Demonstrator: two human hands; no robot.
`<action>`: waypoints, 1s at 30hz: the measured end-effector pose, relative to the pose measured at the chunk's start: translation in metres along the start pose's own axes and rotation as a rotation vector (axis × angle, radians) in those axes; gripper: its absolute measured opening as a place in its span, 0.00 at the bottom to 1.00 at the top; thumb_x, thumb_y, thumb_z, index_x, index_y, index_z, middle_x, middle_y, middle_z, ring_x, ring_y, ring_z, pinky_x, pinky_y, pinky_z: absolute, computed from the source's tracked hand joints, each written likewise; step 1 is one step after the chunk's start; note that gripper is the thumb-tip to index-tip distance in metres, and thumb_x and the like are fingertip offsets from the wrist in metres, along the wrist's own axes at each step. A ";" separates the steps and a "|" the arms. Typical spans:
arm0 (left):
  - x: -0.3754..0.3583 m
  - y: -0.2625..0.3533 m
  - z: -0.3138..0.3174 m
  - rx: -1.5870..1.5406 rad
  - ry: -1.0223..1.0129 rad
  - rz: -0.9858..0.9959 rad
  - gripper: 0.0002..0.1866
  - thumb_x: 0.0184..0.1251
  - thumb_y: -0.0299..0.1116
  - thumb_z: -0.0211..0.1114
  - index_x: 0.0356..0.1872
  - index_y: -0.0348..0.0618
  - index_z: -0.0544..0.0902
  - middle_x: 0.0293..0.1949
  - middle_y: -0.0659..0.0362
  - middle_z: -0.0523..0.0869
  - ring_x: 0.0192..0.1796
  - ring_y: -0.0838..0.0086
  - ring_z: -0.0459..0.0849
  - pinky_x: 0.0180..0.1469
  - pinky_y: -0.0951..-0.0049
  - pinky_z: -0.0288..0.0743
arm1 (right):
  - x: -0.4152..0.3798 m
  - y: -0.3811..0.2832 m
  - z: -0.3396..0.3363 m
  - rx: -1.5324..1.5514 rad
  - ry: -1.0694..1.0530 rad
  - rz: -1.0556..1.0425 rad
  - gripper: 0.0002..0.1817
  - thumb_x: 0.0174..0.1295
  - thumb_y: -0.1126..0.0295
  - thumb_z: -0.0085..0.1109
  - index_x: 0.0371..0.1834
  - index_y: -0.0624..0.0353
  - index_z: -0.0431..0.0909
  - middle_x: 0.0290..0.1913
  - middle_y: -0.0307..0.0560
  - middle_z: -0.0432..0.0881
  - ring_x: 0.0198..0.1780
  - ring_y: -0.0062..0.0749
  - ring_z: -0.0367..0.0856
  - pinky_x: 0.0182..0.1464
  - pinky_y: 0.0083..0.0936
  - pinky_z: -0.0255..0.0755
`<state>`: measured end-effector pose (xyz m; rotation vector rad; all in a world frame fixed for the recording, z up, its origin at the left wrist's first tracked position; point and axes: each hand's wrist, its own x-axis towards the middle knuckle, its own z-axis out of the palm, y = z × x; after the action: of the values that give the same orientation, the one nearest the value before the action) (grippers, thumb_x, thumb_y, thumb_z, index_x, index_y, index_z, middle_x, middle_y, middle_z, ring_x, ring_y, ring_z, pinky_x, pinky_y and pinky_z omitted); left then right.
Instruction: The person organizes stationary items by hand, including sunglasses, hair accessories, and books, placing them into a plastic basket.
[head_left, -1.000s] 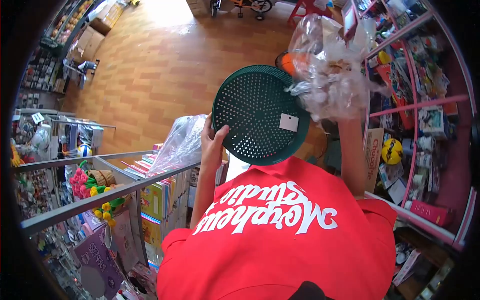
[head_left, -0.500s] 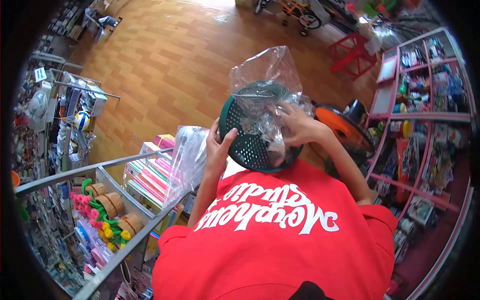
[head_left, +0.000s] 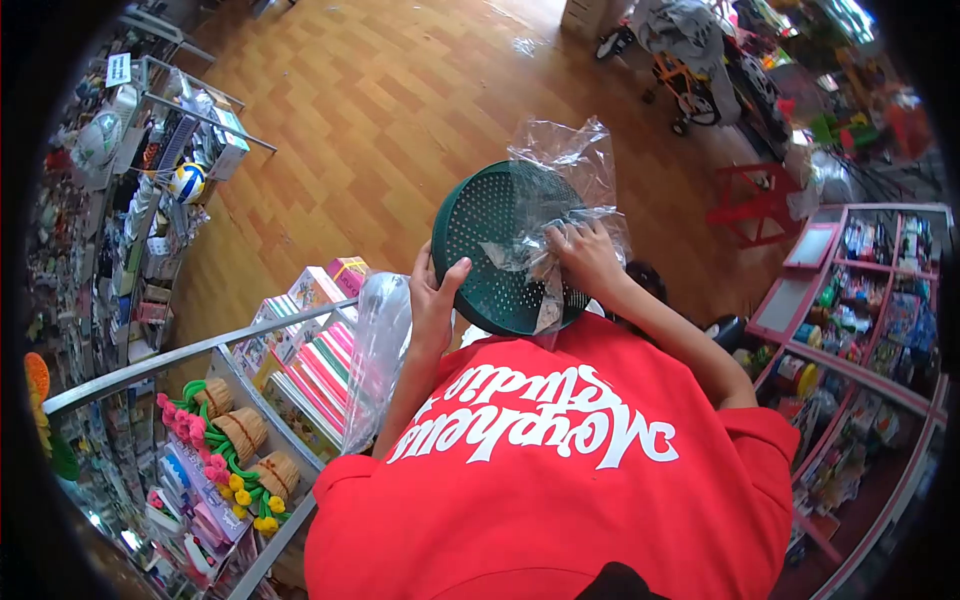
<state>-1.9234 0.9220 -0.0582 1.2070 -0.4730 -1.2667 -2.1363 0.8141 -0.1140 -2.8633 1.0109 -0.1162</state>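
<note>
A round dark green basket [head_left: 475,225] with many small holes is held in front of my red shirt. My left hand [head_left: 436,296] grips its left rim, thumb over the inner side. Crumpled clear plastic [head_left: 575,150] lies over the basket's right part and sticks up past its far rim. Bunched plastic is pinched in my right hand [head_left: 586,262], whose fingers are curled over the basket's right side. That hand and the plastic hide part of the basket's inside.
To my left, a metal-framed rack holds small flower pots [head_left: 240,432], striped notebooks [head_left: 315,375] and a clear plastic bag [head_left: 380,325]. A ball [head_left: 187,182] hangs farther left. On the right are a red stool [head_left: 752,208] and pink-edged shelves [head_left: 835,340]. Bicycles stand at the back.
My right hand has closed on the plastic, which has shifted right and uncovered more of the basket's left and middle. My left hand keeps its hold. The view has turned slightly.
</note>
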 end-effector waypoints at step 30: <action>0.507 0.124 -0.041 0.190 0.670 0.659 0.25 0.56 0.34 0.61 0.53 0.33 0.68 0.46 0.54 0.75 0.47 0.70 0.74 0.52 0.71 0.67 | 0.637 0.232 -0.114 1.400 -0.858 -0.042 0.13 0.50 0.68 0.57 0.40 0.58 0.73 0.34 0.47 0.79 0.37 0.34 0.78 0.40 0.32 0.69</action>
<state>-1.6748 0.4669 -0.1293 1.3902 -0.4378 -0.2302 -1.7984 0.2259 -0.0051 -1.3774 0.3617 0.2744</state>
